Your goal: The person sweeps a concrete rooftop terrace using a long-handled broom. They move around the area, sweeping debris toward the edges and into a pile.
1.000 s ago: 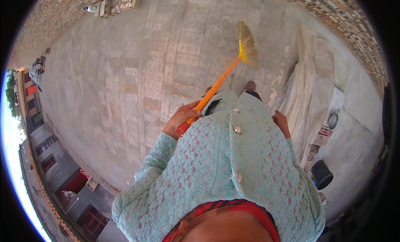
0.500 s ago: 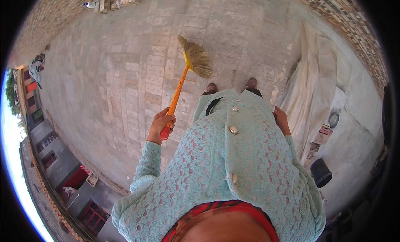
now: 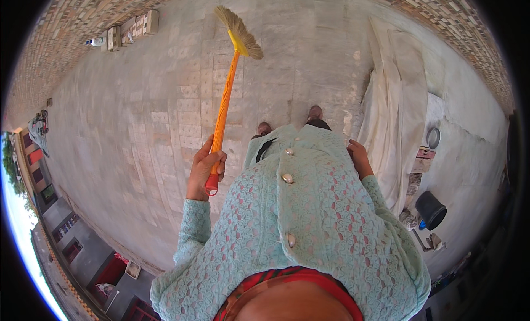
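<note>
My left hand is clamped on the lower end of the orange broom handle, fingers wrapped fully round it just above the red end cap. The broom runs forward and up from that grip; its straw-coloured head reaches well ahead of my shoes and, as far as the bent view allows, seems to be at or just above the paved floor.

My right hand holds nothing. It rests against the side of my pale green knitted cardigan, fingers loosely curled; I cannot tell whether they are fully together.

Progress, as judged: the paving between my feet and the broom head shows no obvious litter or heaps, so that strip looks dealt with. No gathered pile of sweepings is visible anywhere. The stretch toward the brick wall and the bricks stacked there appears unreached, as does the ground to my right around the pale sheet, the black bucket and the metal bowl. I would put the sweeping as partway, with the edges left.
</note>
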`<action>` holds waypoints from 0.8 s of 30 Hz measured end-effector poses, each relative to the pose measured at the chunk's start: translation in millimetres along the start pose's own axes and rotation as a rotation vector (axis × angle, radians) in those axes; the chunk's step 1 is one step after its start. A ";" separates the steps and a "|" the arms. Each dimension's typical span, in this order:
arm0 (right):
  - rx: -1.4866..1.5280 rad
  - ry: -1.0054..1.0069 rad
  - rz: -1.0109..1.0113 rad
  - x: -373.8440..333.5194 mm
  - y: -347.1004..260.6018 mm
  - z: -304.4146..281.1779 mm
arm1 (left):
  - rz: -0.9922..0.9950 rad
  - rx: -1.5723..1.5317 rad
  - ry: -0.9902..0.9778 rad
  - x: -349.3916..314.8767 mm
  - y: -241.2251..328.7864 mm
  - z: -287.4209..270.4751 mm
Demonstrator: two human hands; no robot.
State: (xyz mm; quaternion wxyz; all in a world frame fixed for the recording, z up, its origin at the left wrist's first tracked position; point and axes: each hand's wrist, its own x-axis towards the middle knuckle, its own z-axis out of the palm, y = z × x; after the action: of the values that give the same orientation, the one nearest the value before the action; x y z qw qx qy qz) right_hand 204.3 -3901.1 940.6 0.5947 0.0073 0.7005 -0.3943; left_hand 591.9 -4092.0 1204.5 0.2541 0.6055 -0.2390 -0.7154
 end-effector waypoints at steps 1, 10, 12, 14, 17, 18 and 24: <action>0.012 -0.004 -0.005 1.2 -0.4 1.1 | -0.016 -0.028 -0.054 7.3 2.2 4.5; 0.034 0.061 0.046 -18.1 -4.8 1.3 | -0.241 -0.035 -0.503 102.4 -8.4 68.7; 0.033 0.065 0.045 -22.2 -9.8 1.3 | -0.278 0.020 -0.548 129.3 -22.2 83.8; 0.056 0.065 0.044 -26.8 -15.6 3.2 | -0.309 0.046 -0.596 150.3 -32.0 100.9; 0.114 0.064 0.045 -31.9 -25.0 5.1 | -0.348 0.089 -0.611 156.4 -30.6 110.9; 0.129 0.069 0.047 -33.4 -26.1 4.4 | -0.363 0.103 -0.607 156.0 -28.7 113.3; 0.122 0.040 0.079 -21.9 -41.9 -18.7 | -0.276 0.028 -0.395 116.6 -9.9 76.3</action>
State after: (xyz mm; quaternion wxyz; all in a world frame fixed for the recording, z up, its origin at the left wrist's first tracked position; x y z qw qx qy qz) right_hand 175.2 -3909.4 981.4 0.5941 0.0789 0.6862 -0.4122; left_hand 499.8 -4158.0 1122.9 0.0937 0.4844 -0.2090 -0.8444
